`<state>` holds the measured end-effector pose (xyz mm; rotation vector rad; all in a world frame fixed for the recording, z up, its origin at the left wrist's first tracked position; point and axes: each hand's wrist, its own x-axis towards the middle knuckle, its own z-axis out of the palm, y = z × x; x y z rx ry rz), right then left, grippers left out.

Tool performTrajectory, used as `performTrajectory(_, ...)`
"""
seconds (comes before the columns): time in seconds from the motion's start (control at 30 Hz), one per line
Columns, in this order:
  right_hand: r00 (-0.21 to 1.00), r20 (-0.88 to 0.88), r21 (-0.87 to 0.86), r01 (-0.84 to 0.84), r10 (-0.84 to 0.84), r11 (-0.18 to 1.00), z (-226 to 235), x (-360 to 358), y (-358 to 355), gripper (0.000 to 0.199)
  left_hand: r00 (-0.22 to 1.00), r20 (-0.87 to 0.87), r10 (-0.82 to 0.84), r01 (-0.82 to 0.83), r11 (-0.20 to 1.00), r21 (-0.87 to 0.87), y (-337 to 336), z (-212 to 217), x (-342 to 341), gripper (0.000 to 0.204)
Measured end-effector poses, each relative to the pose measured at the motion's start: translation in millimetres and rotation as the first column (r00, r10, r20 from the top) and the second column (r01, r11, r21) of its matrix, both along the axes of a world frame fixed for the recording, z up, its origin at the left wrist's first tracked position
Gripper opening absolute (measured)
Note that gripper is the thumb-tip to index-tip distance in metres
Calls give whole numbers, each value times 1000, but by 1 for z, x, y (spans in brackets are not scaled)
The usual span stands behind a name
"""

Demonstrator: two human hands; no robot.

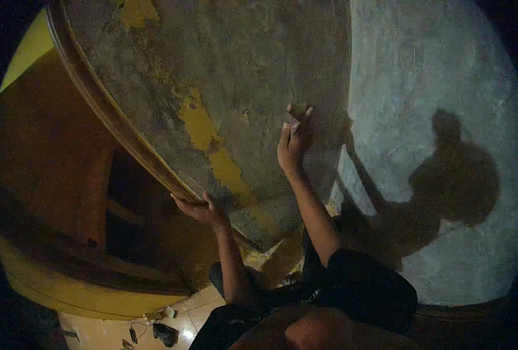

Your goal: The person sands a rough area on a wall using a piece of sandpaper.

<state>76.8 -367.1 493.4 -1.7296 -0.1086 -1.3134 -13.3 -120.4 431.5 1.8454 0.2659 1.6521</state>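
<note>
A pale, glossy tiled floor shows at the lower left, its tiles parted by thin straight joints and lit by a bright reflection. On it lies a black, crumpled item of unclear kind, just beside that glare. Near it are a small, slim black object by a thin, dark, looping cord and a small, whitish, blocky piece.

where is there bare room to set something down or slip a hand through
Bare pale tiles show between the dark bundle and the dark clothing. A hand could probably pass between the left hand and right hand, over the mottled grey surface. Crowded: tiles around the bundle and small black object.
</note>
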Motion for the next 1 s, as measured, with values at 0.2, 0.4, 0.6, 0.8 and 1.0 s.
performTrajectory(0.2, 990, -29, -89, 137, -140, 987, -23, -1, 6, 39, 985, 146, -95, 117, 981, -155, -6, 1, 8, 79)
performTrajectory(0.4, 999, -5, 84, 44, -44, 995, 4, -6, 17, 49, 956, 231, -183, 222, 962, -158, 33, -40, 25, 72)
performTrajectory(0.6, 990, -52, -125, 122, -129, 985, -10, 7, -9, 60, 978, 152, -141, 165, 973, -161, -6, -6, 7, 74)
performTrajectory(0.8, 993, -34, -120, 110, -115, 987, -18, 0, 9, 49, 975, 172, -143, 159, 983, -87, 18, -18, 8, 79)
performTrajectory(1.0, 987, -93, -73, 125, -131, 990, 7, 4, -2, 43, 977, 138, -163, 191, 957, -219, -9, 4, 3, 75)
